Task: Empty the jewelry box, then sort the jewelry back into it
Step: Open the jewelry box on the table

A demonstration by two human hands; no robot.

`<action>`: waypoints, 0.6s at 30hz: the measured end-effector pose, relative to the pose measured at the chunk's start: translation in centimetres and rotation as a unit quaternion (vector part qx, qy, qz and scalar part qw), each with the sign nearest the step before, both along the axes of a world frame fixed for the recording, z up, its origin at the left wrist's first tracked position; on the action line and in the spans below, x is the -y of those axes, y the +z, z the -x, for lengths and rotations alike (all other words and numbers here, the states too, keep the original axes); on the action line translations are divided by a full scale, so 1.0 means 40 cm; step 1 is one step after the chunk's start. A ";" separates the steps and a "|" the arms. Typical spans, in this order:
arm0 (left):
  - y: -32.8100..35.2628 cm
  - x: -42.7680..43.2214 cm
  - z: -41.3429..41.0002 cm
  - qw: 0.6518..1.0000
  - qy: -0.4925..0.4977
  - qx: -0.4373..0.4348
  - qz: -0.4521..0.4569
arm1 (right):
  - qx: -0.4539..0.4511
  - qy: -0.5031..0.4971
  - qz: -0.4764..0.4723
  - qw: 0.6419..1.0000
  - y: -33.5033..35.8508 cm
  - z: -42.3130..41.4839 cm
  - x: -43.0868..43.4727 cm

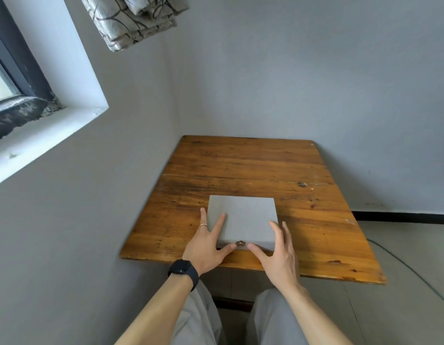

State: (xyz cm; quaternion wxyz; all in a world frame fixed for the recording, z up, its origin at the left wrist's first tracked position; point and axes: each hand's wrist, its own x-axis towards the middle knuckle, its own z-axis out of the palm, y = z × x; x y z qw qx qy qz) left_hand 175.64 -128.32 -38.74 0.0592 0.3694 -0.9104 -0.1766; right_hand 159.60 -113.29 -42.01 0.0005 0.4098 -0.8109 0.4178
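Note:
A flat grey jewelry box (243,215) lies closed on the wooden table (315,220), near the front edge, with a small metal clasp (240,243) on its near side. My left hand (208,242) lies on the box's left front corner with straight, spread fingers, its thumb touching the front edge just left of the clasp. My right hand (278,250) rests at the right front corner, fingers along the right side and thumb on the front edge right of the clasp. No jewelry is visible.
The table stands in a corner, with grey walls to the left and behind it. A window recess (49,115) is on the left wall and a folded curtain (134,21) hangs above. A cable (402,260) lies on the floor to the right.

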 end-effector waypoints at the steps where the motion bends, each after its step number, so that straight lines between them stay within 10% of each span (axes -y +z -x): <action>1: -0.001 0.003 -0.001 1.000 0.007 -0.003 -0.008 | 0.002 0.002 -0.002 1.000 0.000 0.001 0.001; 18: 0.003 0.073 -0.012 0.995 0.049 -0.086 0.015 | 0.087 -0.076 -0.038 0.993 -0.007 0.011 0.037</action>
